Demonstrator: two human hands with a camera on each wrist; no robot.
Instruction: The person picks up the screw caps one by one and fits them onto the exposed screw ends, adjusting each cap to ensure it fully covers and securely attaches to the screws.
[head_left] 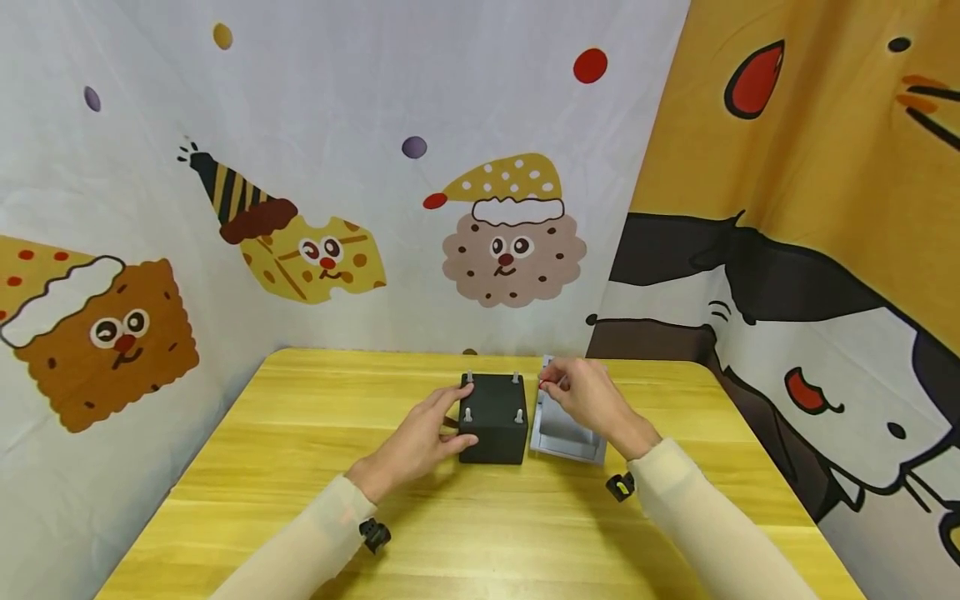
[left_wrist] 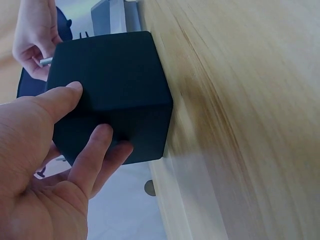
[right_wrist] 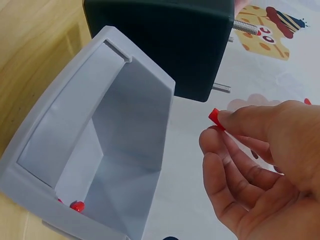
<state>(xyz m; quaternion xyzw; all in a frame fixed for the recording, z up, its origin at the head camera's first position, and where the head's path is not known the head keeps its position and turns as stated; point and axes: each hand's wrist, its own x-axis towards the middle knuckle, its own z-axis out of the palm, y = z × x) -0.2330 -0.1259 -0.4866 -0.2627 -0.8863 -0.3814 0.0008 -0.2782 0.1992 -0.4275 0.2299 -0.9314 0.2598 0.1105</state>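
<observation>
A black block (head_left: pixel 492 440) stands on the table with several upright threaded metal studs (right_wrist: pixel 222 88) on its top. My left hand (head_left: pixel 420 435) holds the block at its left side. In the left wrist view the thumb (left_wrist: pixel 65 100) lies on one face and the other fingers on the adjoining one. My right hand (right_wrist: pixel 265 155) pinches a small red piece (right_wrist: pixel 216 118), perhaps a cap or nut, between thumb and index finger. That hand is above the grey bin (right_wrist: pixel 65 125), to the right of the block, apart from the studs. Small red pieces (right_wrist: pixel 77 206) lie inside the bin.
The wooden table (head_left: pixel 337 517) ends in front of a printed cloth (head_left: pixel 375 100) with cartoon figures. Another printed cloth (head_left: pixel 690 167) hangs along the right side. Block and bin stand close together near the table's far edge.
</observation>
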